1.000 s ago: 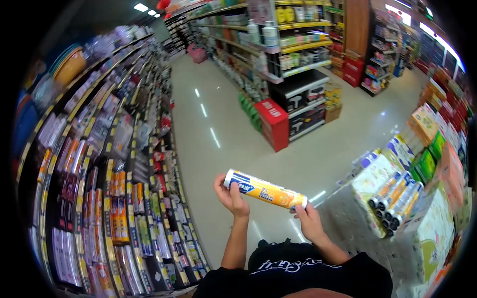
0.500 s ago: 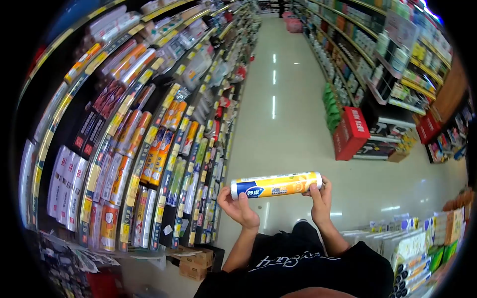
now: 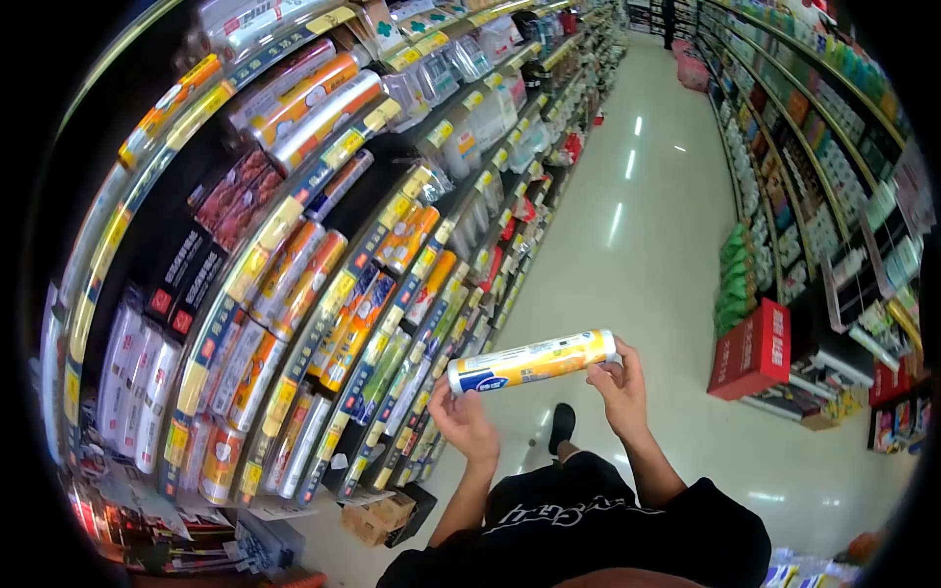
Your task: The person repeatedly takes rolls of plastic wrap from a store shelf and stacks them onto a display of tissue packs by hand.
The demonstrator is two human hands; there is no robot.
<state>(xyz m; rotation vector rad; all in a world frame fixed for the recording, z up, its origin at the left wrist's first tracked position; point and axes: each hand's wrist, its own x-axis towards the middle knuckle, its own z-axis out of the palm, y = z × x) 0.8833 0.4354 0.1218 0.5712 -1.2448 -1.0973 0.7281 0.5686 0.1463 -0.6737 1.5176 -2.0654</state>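
Observation:
A yellow, white and blue roll of plastic bags is held crosswise in front of my body, its right end slightly higher. My left hand grips its left end, with the thumb in front and the fingers partly hidden behind. At the other end, my right hand closes round the roll, thumb on the lower front edge. Similar orange and white rolls lie on the shelves to the left.
Tall shelving with yellow price tags runs along the left. A shiny tiled floor stretches ahead between the shelves. To the right are a red box and green packs. Cardboard boxes sit low at left.
My view has turned left, bringing the left shelves closer. The roll has shifted slightly left and tilted a little more, with both hands still on it. A foot now shows ahead.

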